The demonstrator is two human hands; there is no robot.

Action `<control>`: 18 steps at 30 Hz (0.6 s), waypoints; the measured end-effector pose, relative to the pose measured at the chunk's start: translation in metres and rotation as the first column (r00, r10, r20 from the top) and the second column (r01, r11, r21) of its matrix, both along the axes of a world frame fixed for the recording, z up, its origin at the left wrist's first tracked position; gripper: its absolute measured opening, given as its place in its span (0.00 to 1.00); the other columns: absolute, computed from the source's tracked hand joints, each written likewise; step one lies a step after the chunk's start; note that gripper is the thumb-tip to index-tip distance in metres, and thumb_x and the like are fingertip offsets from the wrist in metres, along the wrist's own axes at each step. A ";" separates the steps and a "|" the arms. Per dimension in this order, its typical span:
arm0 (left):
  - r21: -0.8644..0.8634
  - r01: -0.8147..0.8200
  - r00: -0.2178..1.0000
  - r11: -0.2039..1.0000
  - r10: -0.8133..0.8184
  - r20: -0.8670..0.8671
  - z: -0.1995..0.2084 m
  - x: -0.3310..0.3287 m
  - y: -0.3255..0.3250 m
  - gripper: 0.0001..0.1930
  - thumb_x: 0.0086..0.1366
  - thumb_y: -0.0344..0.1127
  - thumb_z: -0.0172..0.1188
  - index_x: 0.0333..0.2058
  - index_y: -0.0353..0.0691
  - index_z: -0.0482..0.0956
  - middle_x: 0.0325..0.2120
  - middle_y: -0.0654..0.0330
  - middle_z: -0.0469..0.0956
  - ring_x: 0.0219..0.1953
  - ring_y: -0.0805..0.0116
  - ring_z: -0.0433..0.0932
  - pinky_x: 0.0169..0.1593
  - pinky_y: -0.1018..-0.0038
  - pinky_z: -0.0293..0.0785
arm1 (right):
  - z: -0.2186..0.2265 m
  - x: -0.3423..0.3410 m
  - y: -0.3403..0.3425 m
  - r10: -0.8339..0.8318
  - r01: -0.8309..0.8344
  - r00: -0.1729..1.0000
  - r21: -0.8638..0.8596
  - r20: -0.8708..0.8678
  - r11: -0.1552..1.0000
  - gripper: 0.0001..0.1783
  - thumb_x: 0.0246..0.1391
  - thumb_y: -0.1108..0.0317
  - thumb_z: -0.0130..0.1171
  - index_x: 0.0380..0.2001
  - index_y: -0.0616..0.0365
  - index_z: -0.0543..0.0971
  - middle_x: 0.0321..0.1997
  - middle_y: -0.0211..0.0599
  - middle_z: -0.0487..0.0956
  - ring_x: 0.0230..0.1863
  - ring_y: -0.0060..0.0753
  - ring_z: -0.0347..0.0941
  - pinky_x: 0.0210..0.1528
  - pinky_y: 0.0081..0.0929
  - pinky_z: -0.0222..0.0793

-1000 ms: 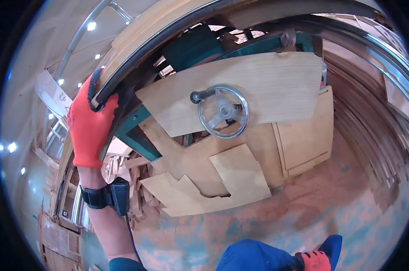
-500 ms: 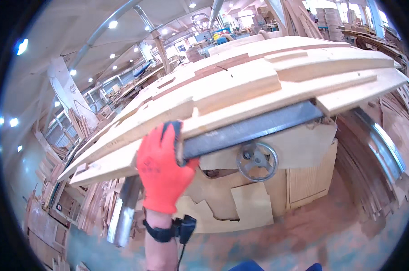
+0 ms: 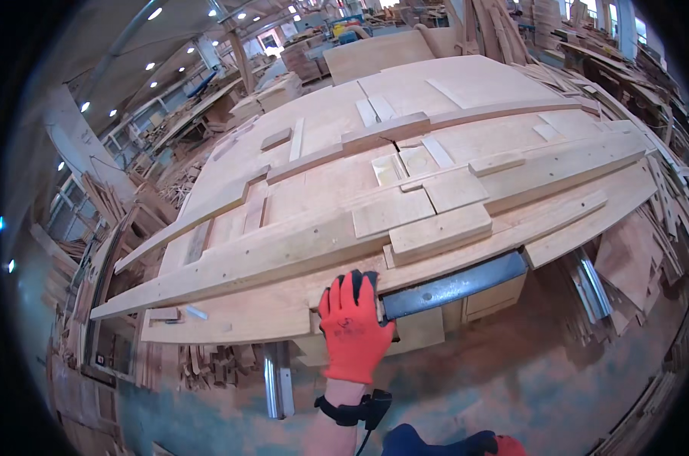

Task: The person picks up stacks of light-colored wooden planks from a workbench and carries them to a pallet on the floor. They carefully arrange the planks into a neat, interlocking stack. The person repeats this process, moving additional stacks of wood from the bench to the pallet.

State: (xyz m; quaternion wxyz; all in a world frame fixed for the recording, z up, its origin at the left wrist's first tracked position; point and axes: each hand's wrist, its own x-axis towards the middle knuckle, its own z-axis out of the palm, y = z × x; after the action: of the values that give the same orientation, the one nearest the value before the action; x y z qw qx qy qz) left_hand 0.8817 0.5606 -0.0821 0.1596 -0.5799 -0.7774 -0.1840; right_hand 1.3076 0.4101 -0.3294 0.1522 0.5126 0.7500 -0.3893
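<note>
My left hand, in a red glove with dark fingertips, lies at the front edge of a wide wooden worktop. Its fingers stretch forward over the edge, and no object shows in them. Right of it a dark steel plate fills a gap in the wooden edge. Just beyond the fingertips lie a thick pale wood block and a long drilled wooden rail. Of my right hand only a bit of red glove shows at the lower edge, beside a dark blue sleeve or trouser leg; its fingers are hidden.
A stepped wooden fence crosses the worktop farther back, with small offcuts around it. Bright metal rails stick out below the front edge. Scrap wood is piled underneath, and boards lean at the far right.
My view has tilted down and drawn back, showing more of the worktop. My left hand has gone from curling round the edge to lying over it. Red glove now shows at lower right.
</note>
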 end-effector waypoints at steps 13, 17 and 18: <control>-0.334 0.060 0.998 0.941 -0.069 -0.015 0.051 -0.005 0.008 0.44 0.43 0.53 0.75 0.56 0.34 0.69 0.53 0.48 0.69 0.59 0.47 0.64 0.62 0.51 0.58 | 0.133 -0.038 0.081 -0.513 0.514 0.818 -0.071 -0.258 0.855 0.23 0.50 0.58 0.64 0.49 0.53 0.79 0.48 0.47 0.81 0.50 0.52 0.77 0.53 0.42 0.73; -0.398 0.061 0.997 0.915 -0.078 -0.026 0.065 0.001 0.024 0.46 0.40 0.54 0.76 0.56 0.35 0.69 0.52 0.47 0.69 0.57 0.47 0.65 0.60 0.52 0.59 | 0.109 -0.040 0.115 -0.632 0.631 0.660 -0.157 -0.407 0.760 0.19 0.51 0.60 0.64 0.46 0.56 0.81 0.44 0.51 0.82 0.48 0.55 0.78 0.51 0.42 0.74; -0.430 0.078 0.995 0.900 -0.095 -0.018 0.069 0.004 0.028 0.47 0.39 0.54 0.76 0.56 0.36 0.68 0.51 0.47 0.69 0.57 0.46 0.65 0.60 0.52 0.59 | 0.082 -0.036 0.124 -0.561 0.606 0.720 -0.025 -0.409 0.795 0.18 0.53 0.60 0.63 0.45 0.56 0.81 0.43 0.51 0.82 0.47 0.55 0.78 0.51 0.42 0.74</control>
State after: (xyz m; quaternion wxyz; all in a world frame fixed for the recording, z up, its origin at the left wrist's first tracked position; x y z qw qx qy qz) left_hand 0.8858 0.5882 -0.0126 0.0347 -0.6381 -0.7691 -0.0046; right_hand 1.2718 0.5338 -0.2475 -0.1617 0.6405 0.5849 -0.4706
